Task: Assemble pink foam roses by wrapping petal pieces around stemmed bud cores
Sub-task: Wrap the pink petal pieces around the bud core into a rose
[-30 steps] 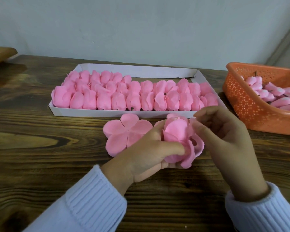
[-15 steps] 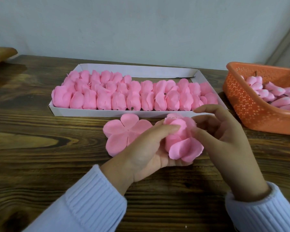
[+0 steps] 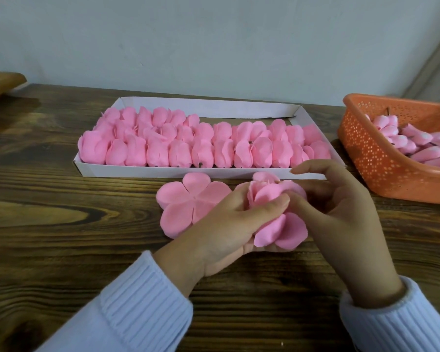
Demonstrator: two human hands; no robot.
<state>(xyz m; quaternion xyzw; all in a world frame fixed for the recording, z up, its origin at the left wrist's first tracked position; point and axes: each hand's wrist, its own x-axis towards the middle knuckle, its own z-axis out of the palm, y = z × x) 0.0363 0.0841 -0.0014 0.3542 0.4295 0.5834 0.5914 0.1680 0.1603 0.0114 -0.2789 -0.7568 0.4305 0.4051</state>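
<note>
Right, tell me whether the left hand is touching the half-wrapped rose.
Touching. The head view shows the left hand gripping the rose, thumb pressed across its front petals and fingers curled underneath, no gap between them.

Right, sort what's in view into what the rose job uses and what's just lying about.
In use:
- half-wrapped rose, gripped by the left hand, with the right hand at its petals
- flat petal piece beside it
- orange basket of stemmed buds
- white tray of wrapped roses

Lying about:
- wooden object at the far left, only partly in view
</note>
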